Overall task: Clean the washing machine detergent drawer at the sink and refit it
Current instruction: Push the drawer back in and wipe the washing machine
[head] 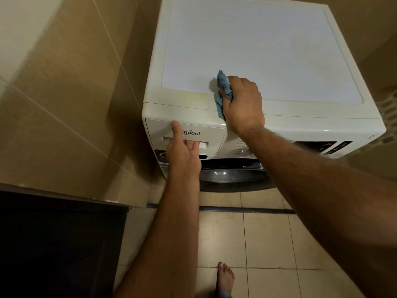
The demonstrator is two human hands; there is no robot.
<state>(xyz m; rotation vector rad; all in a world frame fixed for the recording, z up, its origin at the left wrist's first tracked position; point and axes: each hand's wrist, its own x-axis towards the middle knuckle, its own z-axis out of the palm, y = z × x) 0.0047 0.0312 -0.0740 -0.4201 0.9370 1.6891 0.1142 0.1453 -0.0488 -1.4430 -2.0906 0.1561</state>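
Left hand (182, 155) hooks its fingers (194, 145) into the stiff, light-looking drawer (212, 134) handle recess, right hand (242, 104) clenched on a soft cloth (222, 91) atop the washer (257, 50).

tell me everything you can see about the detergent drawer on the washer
The detergent drawer sits at the top left of the washing machine front, apparently pushed in flush with the panel. Its face is cream-white plastic with a dark brand logo, partly covered by the thumb. A recessed handle slot runs below the logo. The left hand has fingers hooked into that slot, thumb resting on the face above. Its inside is not visible.
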